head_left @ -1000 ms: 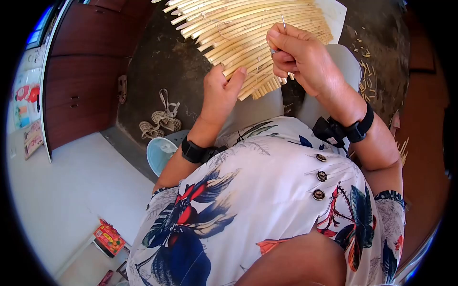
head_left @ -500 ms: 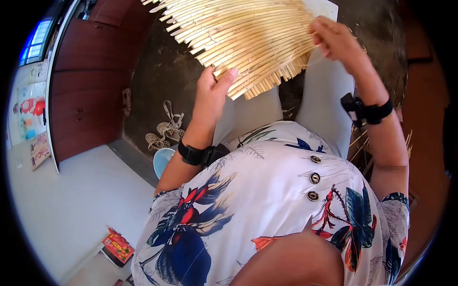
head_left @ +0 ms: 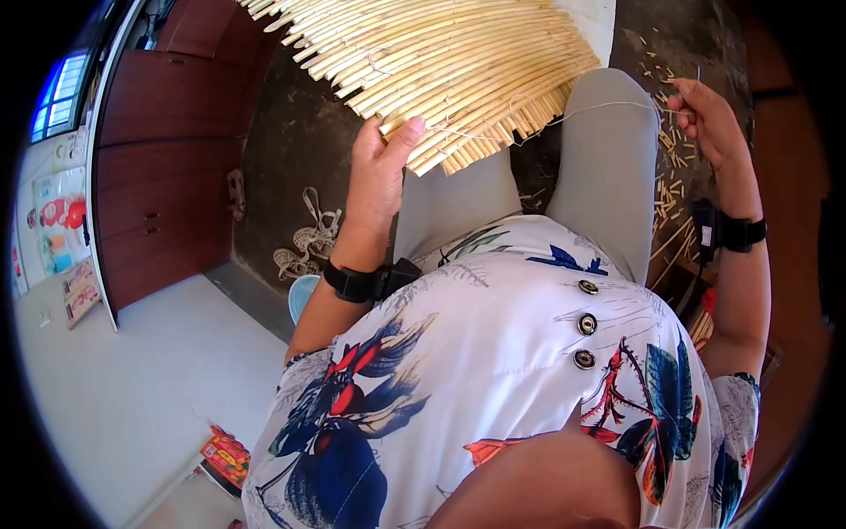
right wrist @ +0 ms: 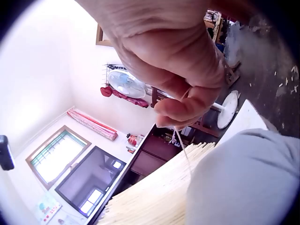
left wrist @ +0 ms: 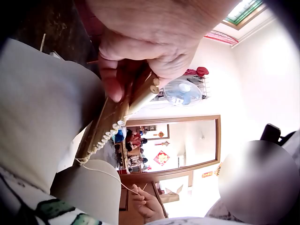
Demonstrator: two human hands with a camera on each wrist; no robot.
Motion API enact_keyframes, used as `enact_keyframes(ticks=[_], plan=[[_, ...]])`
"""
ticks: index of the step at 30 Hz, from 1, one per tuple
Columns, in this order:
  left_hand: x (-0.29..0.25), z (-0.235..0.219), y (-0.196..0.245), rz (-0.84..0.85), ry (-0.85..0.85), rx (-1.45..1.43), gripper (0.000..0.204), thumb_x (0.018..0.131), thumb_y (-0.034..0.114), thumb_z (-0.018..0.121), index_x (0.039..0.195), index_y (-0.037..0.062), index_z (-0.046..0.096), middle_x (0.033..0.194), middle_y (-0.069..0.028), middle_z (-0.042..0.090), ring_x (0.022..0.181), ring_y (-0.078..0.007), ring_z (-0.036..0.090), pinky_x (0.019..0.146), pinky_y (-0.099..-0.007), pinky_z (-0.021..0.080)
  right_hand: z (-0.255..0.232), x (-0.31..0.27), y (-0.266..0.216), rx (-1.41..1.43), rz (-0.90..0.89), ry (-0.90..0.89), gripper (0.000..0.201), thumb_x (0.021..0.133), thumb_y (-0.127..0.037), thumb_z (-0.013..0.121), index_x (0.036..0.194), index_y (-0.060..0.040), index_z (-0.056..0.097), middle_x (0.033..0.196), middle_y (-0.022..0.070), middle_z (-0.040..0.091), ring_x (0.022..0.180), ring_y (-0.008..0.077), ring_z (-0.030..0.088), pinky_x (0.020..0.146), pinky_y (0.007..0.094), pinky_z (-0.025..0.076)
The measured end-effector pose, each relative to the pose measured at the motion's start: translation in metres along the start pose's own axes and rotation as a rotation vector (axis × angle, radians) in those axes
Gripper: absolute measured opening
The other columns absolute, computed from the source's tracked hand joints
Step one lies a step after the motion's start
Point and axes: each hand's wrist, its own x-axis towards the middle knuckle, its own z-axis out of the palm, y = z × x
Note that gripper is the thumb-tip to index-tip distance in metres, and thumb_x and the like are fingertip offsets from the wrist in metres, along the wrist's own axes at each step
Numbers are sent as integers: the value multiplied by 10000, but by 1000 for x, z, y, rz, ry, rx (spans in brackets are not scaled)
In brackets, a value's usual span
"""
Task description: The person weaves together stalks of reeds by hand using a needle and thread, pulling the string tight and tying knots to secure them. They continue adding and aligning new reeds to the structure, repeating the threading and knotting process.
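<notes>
A mat of pale, straw-like stalks [head_left: 467, 79] stitched side by side lies over the lap, spreading up and away. My left hand [head_left: 377, 176] grips its near left corner, thumb on top and fingers underneath. Off to the right, my right hand [head_left: 718, 128] pinches a thin needle [head_left: 699, 73], its tip showing above the fingers. From the mat's near edge a pale thread [head_left: 608, 106] runs across the right knee to that hand. Knotted stitches [left wrist: 105, 138] line the stalks in the left wrist view.
A white board [head_left: 597, 22] sits under the mat's far right side. Cut stalk pieces [head_left: 677, 163] litter the dark floor at the right. Sandals [head_left: 308, 242] and a pale blue bucket [head_left: 302, 295] stand at the left, before a dark red cabinet [head_left: 167, 176].
My right hand has moved from over the mat out to the right, drawing the thread out in a long line. My left hand keeps its grip, shifting slightly left in view.
</notes>
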Motion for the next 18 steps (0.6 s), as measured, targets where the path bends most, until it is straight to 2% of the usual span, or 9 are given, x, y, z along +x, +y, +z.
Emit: enact_keyframes(ticks=[3, 6, 10, 12, 16, 18], plan=[[-1, 1, 2, -7, 0, -11, 371, 896, 134, 627, 1176, -74, 501, 1078, -122, 608, 937, -142, 592, 828, -274, 491, 2, -4, 16, 36, 84, 2, 180, 967, -178, 493, 1033, -36, 580, 822, 3, 597, 599, 34, 523, 488, 151, 415], [-3, 2, 5, -14, -4, -13, 361, 899, 135, 621, 1172, -72, 503, 1072, -121, 611, 929, -141, 595, 817, -269, 494, 10, -13, 25, 87, 52, -101, 174, 967, -188, 495, 1006, -51, 595, 782, -15, 590, 576, 28, 515, 487, 136, 409], [-2, 1, 6, 2, -15, -7, 362, 900, 140, 619, 1171, -69, 502, 1059, -118, 614, 918, -137, 599, 797, -265, 502, 37, -32, 12, -8, 30, -104, 176, 967, -197, 498, 973, -58, 606, 748, -29, 569, 562, 16, 489, 471, 134, 376], [-1, 3, 6, 39, -14, 49, 315, 933, 163, 566, 1156, -51, 502, 979, -113, 631, 777, -150, 619, 576, -276, 508, 47, -38, 7, -144, -30, -166, 184, 965, -207, 500, 947, -64, 616, 737, -39, 553, 549, 8, 457, 458, 144, 343], [-2, 8, 12, 2, 8, 78, 319, 936, 184, 562, 1149, -48, 507, 967, -112, 638, 755, -144, 622, 565, -264, 509, 75, -46, -1, -151, -47, -283, 192, 964, -220, 502, 972, -60, 609, 737, -37, 549, 545, 14, 442, 453, 154, 321], [-1, 9, 12, 30, 11, 99, 324, 938, 203, 559, 1140, -46, 511, 944, -109, 641, 730, -139, 624, 547, -255, 508, 102, -51, -2, -36, -52, -321, 191, 961, -221, 507, 984, -54, 597, 736, -26, 559, 518, 32, 446, 435, 154, 310]])
